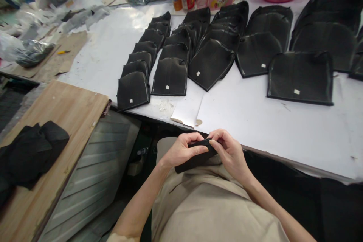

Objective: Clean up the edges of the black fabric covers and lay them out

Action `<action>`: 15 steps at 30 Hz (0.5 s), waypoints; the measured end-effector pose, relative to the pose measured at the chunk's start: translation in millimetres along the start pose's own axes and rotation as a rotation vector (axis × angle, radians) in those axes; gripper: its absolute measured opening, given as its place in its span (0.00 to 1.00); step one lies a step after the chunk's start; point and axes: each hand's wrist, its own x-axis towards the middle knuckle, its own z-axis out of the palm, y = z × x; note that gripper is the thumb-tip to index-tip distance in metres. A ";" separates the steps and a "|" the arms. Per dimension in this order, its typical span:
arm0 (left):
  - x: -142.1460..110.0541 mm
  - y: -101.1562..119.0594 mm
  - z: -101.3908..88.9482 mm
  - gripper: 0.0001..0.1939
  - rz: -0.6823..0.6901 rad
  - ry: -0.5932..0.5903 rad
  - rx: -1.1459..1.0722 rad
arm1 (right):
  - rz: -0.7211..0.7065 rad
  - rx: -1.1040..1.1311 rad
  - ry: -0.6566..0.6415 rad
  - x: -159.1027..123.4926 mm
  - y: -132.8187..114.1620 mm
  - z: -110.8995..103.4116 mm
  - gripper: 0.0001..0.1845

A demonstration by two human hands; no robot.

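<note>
1. We see the left hand (181, 150) pinching a flat black fabric piece (188, 163) along its far edge.
2. We see the right hand (230, 153) pinching that edge farther right, fingertips close to the left's.
3. The held piece is above the lap, on the near side of a long white-topped table (241, 121).
4. There we see rows of matching black pieces (211, 62), several with small white tags (296, 92).

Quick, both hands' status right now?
Left hand: closed, pinching the folded black fabric piece along its upper edge.
Right hand: closed, pinching the same piece's edge close to the left fingertips.
</note>
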 end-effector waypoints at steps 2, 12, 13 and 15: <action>-0.1 1.3 0.0 0.16 0.006 -0.032 0.010 | 0.013 -0.013 -0.031 0.1 -1.3 -1.5 0.07; -7.1 25.9 -8.7 0.21 0.231 -0.028 0.287 | -0.032 -0.084 -0.127 12.9 -23.4 7.5 0.07; -9.5 24.8 -12.0 0.22 0.241 -0.027 0.262 | -0.018 -0.081 -0.133 14.2 -23.4 6.5 0.07; -15.1 19.0 -19.9 0.22 0.236 0.022 0.185 | 0.011 -0.079 -0.135 15.9 -20.4 -0.2 0.04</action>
